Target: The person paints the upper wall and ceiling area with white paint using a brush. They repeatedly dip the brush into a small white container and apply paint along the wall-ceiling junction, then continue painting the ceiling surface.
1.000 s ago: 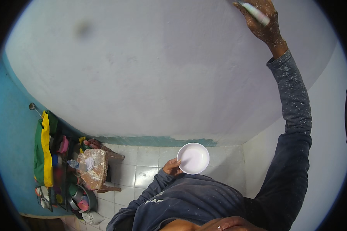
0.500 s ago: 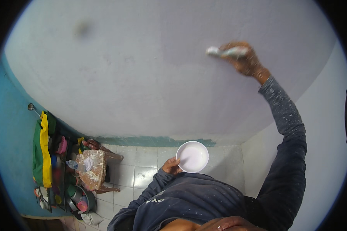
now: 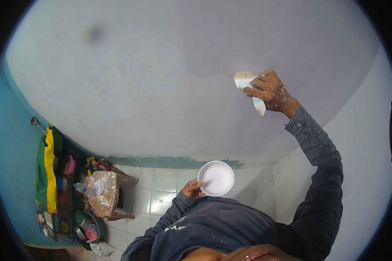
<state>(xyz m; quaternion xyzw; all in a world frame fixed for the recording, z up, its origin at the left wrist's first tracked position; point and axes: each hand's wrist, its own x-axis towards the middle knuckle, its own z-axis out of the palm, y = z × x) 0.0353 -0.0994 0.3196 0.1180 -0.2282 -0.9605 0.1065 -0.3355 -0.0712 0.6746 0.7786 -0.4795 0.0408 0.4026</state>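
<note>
Right hand [image 3: 272, 90] lower, gripping brush [image 3: 248, 87], left hand [image 3: 191, 189] seemingly holding white bowl [image 3: 216, 178]

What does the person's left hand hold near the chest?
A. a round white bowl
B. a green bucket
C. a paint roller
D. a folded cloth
A: the left hand grips the rim of a round white bowl, while the right hand presses a brush to the wall.

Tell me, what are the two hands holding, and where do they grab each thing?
Right hand grips the paintbrush by its handle. Left hand holds the white bowl at its rim.
</note>
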